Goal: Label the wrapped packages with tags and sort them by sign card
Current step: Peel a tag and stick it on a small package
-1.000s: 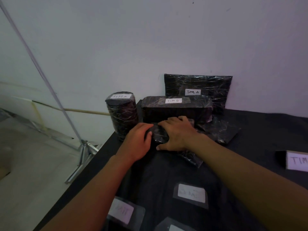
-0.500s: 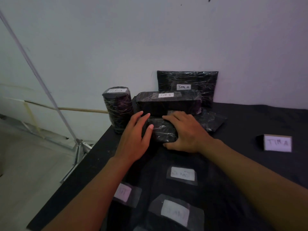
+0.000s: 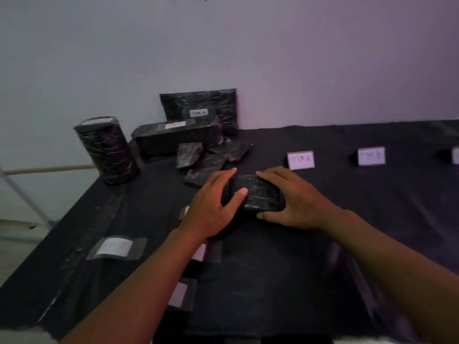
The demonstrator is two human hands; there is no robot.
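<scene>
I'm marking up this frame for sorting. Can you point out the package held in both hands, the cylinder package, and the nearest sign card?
Held package (image 3: 255, 192): head view, its top face between the hands.
Cylinder package (image 3: 106, 150): head view, its side wall.
Sign card (image 3: 300, 160): head view, its front face.

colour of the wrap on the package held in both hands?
Black, under glossy clear film; the small package shows in the head view.

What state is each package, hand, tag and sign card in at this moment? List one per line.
small package: flat on cloth, untagged, held between both hands
left hand: gripping its left end
right hand: gripping its right end
cylinder package: upright, tagged on top
long package: lying, tagged
flat package: leaning on wall, tagged
loose tag: flat, unused
sign cards: standing
</scene>
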